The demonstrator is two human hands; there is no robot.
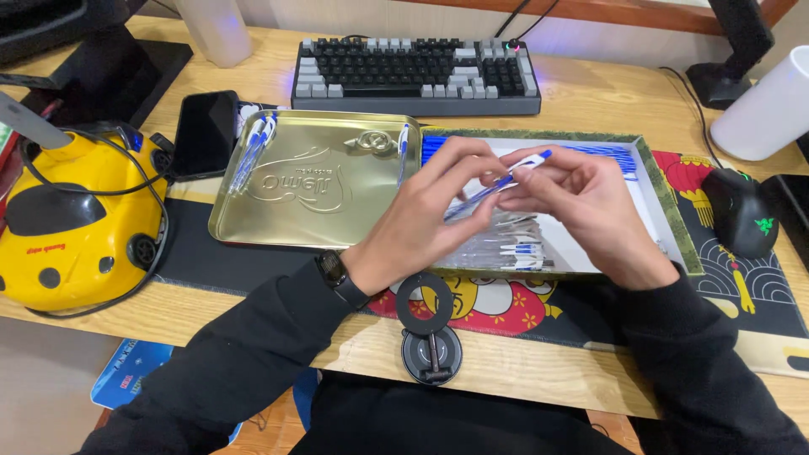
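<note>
My left hand (430, 215) and my right hand (590, 211) meet above a shallow box (670, 219) with a white inside and a green patterned rim. Together they grip one clear pen with a blue cap (506, 179), the cap end pointing up and right. Below my hands several clear pens (510, 248) lie in the box, and a row of blue pen caps (607, 152) lines its far edge. Left of the box lies a gold metal tin lid (320, 181), with a few pens (253, 152) on its left side and one pen (403, 152) at its right edge.
A keyboard (417, 76) sits behind the tin. A black phone (205, 133) and a yellow helmet-like object (76, 219) are at the left. A black mouse (746, 212) and white cylinder (767, 105) are at the right. A round black phone stand (428, 333) is near the front edge.
</note>
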